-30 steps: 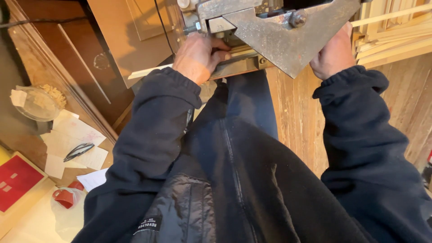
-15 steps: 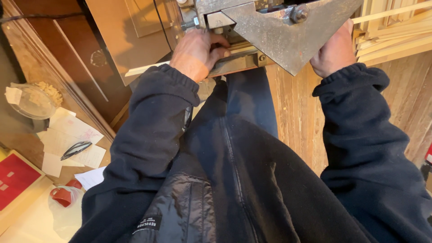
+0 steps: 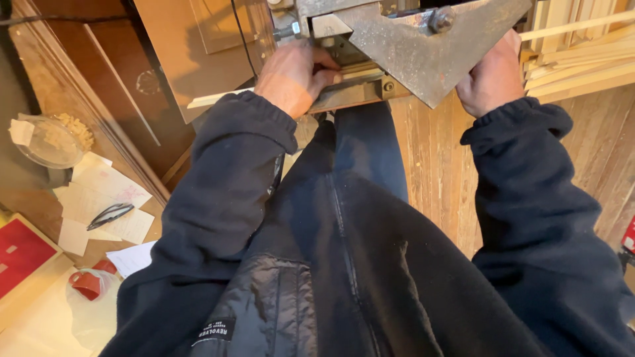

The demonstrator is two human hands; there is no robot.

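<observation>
A worn grey metal machine with a triangular plate (image 3: 423,53) and a bolt head stands in front of me at the top of the view. My left hand (image 3: 294,73) grips the machine's left side, fingers curled over a thin wooden strip (image 3: 221,98) that runs out to the left along the machine's brass-coloured bed. My right hand (image 3: 493,76) reaches behind the right edge of the triangular plate, its fingers hidden behind the metal. Both arms wear dark blue sleeves.
A bundle of thin pale wooden strips (image 3: 582,49) lies at the top right. Wooden floorboards (image 3: 443,178) run below. At left are a dark wooden panel, a clear bowl (image 3: 49,139), scattered papers (image 3: 99,198), a red box (image 3: 20,254) and a tape roll (image 3: 86,284).
The view has shifted slightly downward and the machine sits a little higher in frame. Both hands keep their places on the machine.
</observation>
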